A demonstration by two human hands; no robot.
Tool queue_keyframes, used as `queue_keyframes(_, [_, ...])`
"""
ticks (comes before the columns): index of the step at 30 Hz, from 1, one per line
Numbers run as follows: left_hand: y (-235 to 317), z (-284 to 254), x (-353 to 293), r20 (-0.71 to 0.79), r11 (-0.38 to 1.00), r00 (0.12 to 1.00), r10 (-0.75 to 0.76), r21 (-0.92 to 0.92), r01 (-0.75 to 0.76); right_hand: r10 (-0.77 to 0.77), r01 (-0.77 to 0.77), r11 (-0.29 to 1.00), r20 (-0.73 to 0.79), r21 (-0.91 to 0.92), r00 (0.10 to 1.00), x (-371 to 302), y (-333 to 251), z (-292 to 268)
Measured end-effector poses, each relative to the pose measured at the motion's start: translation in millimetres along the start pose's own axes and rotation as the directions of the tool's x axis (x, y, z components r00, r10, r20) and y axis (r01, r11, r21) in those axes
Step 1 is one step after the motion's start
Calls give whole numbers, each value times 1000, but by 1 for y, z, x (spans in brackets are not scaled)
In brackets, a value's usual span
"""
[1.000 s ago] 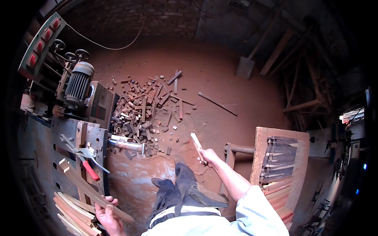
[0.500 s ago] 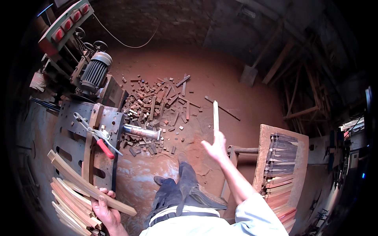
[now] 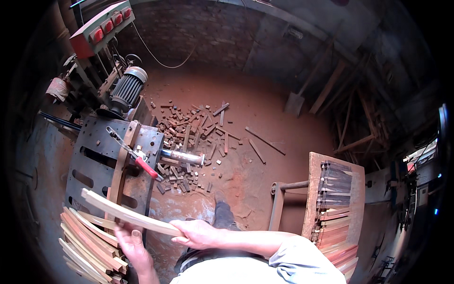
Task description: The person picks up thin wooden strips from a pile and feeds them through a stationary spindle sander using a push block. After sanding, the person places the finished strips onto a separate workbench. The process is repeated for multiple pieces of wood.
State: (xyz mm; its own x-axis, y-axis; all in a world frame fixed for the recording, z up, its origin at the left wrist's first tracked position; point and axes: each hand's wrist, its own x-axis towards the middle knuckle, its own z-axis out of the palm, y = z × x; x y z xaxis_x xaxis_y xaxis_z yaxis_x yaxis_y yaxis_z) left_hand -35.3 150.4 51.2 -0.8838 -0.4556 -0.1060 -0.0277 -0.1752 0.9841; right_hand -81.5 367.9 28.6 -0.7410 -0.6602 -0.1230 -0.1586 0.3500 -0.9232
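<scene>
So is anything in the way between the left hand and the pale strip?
Nothing visible: the left hand sits close by the strip, at its lower edge; whether they touch, I can't tell. The right hand grips its right end.

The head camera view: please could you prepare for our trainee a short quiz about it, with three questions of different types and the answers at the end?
1. Short answer: Which hand grips one end of the pale wooden strip?

2. True or false: The small wooden blocks lie heaped on the floor.

3. Multiple choice: What colour is the clamp handle at the metal table?
A) blue
B) red
C) yellow

Key:
1. The right hand.
2. True.
3. B.
</scene>
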Motion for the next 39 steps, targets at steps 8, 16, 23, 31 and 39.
queue_keyframes(8, [65,-37,8,628,-143,777,53,775,-616,-22,122,941,301,-317,954,20,-12,-43])
queue_keyframes(16, [79,-43,10,613,-61,785,89,790,-610,-316,326,912,78,-248,945,44,-9,-100])
queue_keyframes(23, [87,-69,36,-280,696,957,75,702,151,-129,165,984,-350,73,928,58,47,-153])
queue_keyframes(31, [91,-84,112,-242,50,958,154,970,237,-142,154,987,-184,50,973,93,42,-122])
queue_keyframes(39, [11,-70,227,-13,-69,1000,23,998,14,53,-50,985,11,-165,999,161,12,-89])
